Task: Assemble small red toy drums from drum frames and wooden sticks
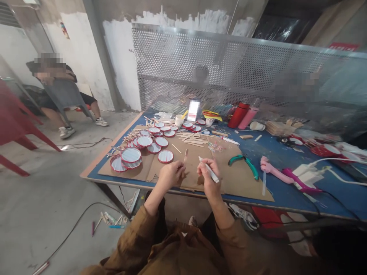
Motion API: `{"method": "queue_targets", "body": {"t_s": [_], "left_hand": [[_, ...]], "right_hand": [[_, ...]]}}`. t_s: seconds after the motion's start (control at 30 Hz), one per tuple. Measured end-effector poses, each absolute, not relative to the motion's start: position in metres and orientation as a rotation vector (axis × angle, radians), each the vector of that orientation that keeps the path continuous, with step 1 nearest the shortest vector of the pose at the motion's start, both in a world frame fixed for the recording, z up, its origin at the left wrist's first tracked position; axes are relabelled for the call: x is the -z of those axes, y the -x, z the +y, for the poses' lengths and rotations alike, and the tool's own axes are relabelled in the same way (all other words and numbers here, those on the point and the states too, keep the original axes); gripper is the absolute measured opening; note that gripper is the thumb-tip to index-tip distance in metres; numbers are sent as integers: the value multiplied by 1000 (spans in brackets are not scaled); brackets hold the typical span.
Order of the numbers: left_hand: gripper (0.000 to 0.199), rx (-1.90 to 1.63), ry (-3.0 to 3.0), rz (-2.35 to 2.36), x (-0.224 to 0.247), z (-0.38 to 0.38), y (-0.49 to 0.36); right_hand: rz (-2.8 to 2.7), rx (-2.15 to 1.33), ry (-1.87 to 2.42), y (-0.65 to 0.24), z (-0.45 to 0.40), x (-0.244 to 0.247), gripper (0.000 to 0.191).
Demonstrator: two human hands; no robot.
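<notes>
Between the fingertips of my left hand (172,173) a flat wooden stick (186,156) is pinched upright. My right hand (210,173) grips a white marker (212,175) like a pen, its tip pointing toward the stick but apart from it. Both hands are just above a cardboard sheet (229,187) on the blue table (275,168). Beyond them lies a pile of wooden sticks (192,138). Several round, red-rimmed discs (131,154) with pale faces, some with sticks attached, are heaped to the left; one red-rimmed disc (165,156) lies singly near my left hand.
Teal-handled pliers (245,163) and a pink glue gun (275,170) lie to the right, near white chargers (308,173) with cables. Red and pink bottles (239,115) stand at the back before a perforated metal panel (177,65). A person (57,76) sits on a chair at left.
</notes>
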State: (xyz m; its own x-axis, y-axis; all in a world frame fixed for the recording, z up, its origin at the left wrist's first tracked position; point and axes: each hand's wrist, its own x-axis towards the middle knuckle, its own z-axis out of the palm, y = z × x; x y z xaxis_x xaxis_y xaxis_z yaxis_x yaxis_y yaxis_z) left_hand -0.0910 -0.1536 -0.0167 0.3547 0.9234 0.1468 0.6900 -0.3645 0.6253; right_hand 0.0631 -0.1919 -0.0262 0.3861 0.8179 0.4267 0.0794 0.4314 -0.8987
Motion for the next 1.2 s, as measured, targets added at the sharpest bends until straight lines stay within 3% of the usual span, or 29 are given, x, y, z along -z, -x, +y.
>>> {"method": "queue_targets", "body": {"t_s": [0.67,1.2], "left_hand": [[24,-582,-2272,1384,19,-155,94],[26,-615,-2275,1365,19,-158,95]], "right_hand": [[-1207,-340,1173,-34,-203,27,15],[-1247,-350,1204,-32,-204,28,17]]}}
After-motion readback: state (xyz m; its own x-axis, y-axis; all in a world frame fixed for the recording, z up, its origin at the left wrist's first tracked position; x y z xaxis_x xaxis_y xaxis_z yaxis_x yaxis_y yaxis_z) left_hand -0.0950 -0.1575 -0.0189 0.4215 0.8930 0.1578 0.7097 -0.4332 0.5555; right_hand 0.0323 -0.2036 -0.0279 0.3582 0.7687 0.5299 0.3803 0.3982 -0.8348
